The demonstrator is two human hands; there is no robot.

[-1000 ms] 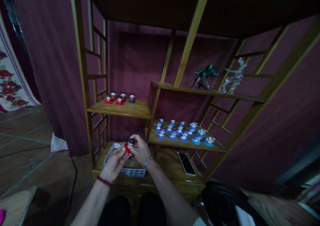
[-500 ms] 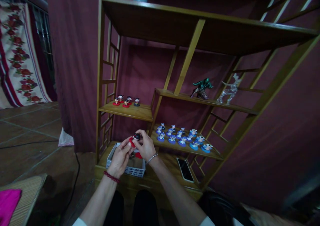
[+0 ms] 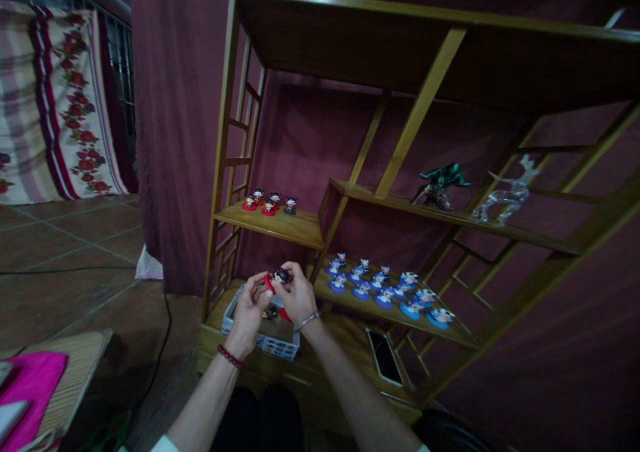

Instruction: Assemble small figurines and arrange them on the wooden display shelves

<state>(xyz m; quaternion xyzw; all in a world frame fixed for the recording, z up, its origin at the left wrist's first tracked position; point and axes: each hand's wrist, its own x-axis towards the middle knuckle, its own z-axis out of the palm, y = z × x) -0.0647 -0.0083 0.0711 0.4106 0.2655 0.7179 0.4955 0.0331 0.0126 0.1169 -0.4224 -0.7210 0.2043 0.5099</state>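
Note:
Between my two hands is a small black-haired figurine (image 3: 283,277) on a red round base. My left hand (image 3: 251,311) grips the red base from the left, its fingers closed. Around the dark head are the fingers of my right hand (image 3: 299,297), closed from the right. Below both hands stands an open patterned box (image 3: 277,347), with red and dark pieces partly visible inside. Several similar figurines (image 3: 269,205) on red or dark bases stand on the small left shelf (image 3: 273,227), beyond my hands.
Several figurines on blue and purple bases (image 3: 384,296) fill the lower right shelf. A phone (image 3: 384,357) lies on the bottom board. Higher right stand a green statuette (image 3: 440,185) and a clear glass deer (image 3: 510,192). A pink cloth (image 3: 43,389) lies at lower left.
My view has turned left, so the shelf unit sits further right in the picture. Both hands still hold the figurine over the box, with little visible change in grip.

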